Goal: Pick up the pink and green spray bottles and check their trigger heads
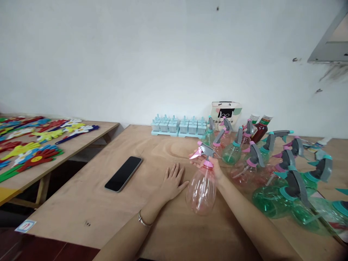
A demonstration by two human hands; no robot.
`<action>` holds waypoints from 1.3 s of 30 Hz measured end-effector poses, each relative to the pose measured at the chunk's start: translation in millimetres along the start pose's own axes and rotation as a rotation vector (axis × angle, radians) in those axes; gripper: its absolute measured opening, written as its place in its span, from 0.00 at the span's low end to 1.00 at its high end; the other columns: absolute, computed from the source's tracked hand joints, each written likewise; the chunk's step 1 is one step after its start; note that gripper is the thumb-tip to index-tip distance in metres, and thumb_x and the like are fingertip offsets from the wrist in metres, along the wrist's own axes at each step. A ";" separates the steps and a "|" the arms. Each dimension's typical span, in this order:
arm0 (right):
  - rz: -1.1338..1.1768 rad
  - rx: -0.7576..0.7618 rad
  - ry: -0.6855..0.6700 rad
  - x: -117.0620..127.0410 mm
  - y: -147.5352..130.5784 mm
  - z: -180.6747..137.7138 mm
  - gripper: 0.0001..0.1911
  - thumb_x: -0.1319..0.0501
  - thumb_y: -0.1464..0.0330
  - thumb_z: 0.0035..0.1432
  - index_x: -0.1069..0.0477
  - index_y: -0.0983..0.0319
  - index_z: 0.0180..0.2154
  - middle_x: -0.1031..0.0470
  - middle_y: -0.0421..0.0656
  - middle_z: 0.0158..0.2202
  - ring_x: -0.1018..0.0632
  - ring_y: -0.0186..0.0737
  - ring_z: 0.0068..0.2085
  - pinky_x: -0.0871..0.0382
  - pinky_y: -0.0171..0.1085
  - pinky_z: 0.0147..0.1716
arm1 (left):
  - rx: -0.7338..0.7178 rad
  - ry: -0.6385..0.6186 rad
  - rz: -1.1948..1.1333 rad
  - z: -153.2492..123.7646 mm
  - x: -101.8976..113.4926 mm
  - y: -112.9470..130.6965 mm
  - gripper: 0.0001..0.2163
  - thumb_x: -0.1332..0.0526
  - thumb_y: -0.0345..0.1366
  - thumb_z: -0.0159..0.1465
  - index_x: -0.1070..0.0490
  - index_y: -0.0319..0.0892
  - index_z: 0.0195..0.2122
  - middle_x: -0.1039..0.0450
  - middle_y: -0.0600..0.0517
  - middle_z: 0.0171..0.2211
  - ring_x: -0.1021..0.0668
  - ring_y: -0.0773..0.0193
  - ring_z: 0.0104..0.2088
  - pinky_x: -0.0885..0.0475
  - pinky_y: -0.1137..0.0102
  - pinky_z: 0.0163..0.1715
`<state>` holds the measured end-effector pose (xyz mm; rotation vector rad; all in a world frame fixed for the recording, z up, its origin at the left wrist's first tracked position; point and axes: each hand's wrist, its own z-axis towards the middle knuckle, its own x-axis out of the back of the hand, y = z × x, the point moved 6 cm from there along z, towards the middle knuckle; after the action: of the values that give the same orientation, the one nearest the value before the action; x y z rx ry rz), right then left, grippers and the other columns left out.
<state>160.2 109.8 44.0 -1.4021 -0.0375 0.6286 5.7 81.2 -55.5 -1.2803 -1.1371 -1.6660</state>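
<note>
A clear pink spray bottle (pixel 201 192) with a grey and pink trigger head is in my right hand (pixel 214 167). The fingers wrap round its neck from behind, just under the spray head, and the bottle stands nearly upright. To its left, my left hand (pixel 171 183) lies palm down on the wooden table (pixel 108 217), fingers spread, holding nothing. A silver bracelet circles that wrist. Farther left rests a black-screened phone (pixel 124 174). Close by on the right are several more spray bottles, among them a green spray bottle (pixel 232 154).
Light-blue ice pop molds (pixel 178 127) stand at the back by a printed bag (pixel 225 112). Behind the spray bottles is a dark red bottle (pixel 259 131). Across a gap on the left, another table (pixel 108 127) carries several colourful hand-shaped felt pieces (pixel 49 136).
</note>
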 end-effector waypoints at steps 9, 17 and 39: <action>-0.509 0.303 0.263 16.5 -10.4 -8.6 0.28 0.32 0.56 0.49 0.33 0.56 0.51 0.26 0.48 0.51 0.20 0.45 0.45 0.24 0.44 0.44 | 0.004 0.023 -0.019 1.1 -3.2 -1.2 0.32 0.51 0.53 0.68 0.48 0.41 0.69 0.54 0.38 0.71 0.50 0.47 0.71 0.53 0.43 0.66; -0.643 0.384 0.294 25.9 2.3 -16.6 0.32 0.36 0.55 0.56 0.39 0.56 0.60 0.29 0.50 0.55 0.21 0.45 0.47 0.24 0.45 0.46 | -0.009 0.053 -0.037 1.3 -5.5 -3.4 0.32 0.51 0.55 0.68 0.48 0.42 0.69 0.54 0.38 0.71 0.50 0.47 0.71 0.53 0.43 0.66; -1.258 0.114 0.036 28.2 62.0 -92.5 0.43 0.37 0.59 0.58 0.52 0.60 0.69 0.36 0.55 0.65 0.33 0.57 0.64 0.40 0.61 0.62 | -0.283 0.226 -0.957 -8.7 23.0 24.1 0.48 0.33 0.52 0.56 0.58 0.44 0.70 0.52 0.38 0.70 0.44 0.43 0.69 0.48 0.49 0.68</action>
<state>195.4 40.7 -40.6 -1.0110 -0.7759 -0.4386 19.7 64.1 -29.2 -0.6627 -1.5247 -2.6566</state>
